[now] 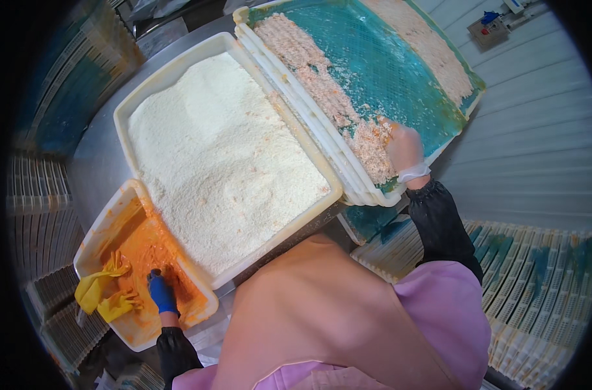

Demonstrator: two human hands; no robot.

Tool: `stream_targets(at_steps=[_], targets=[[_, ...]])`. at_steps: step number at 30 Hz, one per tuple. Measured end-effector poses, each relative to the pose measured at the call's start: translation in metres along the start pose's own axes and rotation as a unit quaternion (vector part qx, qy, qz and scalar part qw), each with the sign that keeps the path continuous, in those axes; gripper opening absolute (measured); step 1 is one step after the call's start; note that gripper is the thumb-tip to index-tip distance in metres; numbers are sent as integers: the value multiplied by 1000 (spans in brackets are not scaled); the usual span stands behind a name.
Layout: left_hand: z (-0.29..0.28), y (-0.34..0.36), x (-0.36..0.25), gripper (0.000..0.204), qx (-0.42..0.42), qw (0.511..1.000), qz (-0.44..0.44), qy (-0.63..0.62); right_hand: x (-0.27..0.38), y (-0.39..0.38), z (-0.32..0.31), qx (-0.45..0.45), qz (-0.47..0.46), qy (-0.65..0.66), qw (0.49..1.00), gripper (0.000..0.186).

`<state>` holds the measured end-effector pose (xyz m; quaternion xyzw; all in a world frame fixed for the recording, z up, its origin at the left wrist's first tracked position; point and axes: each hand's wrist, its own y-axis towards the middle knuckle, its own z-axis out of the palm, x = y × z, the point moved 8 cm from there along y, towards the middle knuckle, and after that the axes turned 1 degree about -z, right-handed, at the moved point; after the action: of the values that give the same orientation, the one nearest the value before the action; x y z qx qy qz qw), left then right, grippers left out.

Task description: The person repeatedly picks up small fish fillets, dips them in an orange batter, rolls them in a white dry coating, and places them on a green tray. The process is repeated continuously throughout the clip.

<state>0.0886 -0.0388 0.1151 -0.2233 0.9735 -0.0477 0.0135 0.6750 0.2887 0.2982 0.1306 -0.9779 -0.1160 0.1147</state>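
Observation:
My left hand (162, 294), in a blue glove, is down in the orange wet mix (137, 250) inside a small white tub (107, 218); its fingertips are smeared and partly hidden. Two yellow gloves (104, 289) lie beside it over the tub's left side. Farther right, my right hand (406, 151), in a clear thin glove, curls over a clump of crumb-coated pieces (370, 146). They lie at the near corner of a tray lined with teal mesh (380, 62). More coated pieces run in rows along the tray's left and far right sides.
A large white tub (122, 123) of pale crumbs (211, 130) stands between both hands on a round metal table (98, 149). The mesh tray tops a stack of trays. Stacked racks (536, 286) fill the lower right; more trays (42, 188) stand left. A ridged wall rises right.

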Motion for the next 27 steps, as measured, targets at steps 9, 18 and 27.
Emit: stream_targets(at_steps=[9, 18, 27], targets=[[29, 0, 17, 11, 67, 994, 40, 72, -32, -18, 24, 78, 74, -40, 993, 33], [-1, 16, 105, 20, -26, 998, -45, -20, 77, -24, -21, -5, -35, 152, 988, 24], [-66, 62, -114, 19, 92, 679, -104, -721, 193, -46, 16, 104, -154, 273, 944, 30]])
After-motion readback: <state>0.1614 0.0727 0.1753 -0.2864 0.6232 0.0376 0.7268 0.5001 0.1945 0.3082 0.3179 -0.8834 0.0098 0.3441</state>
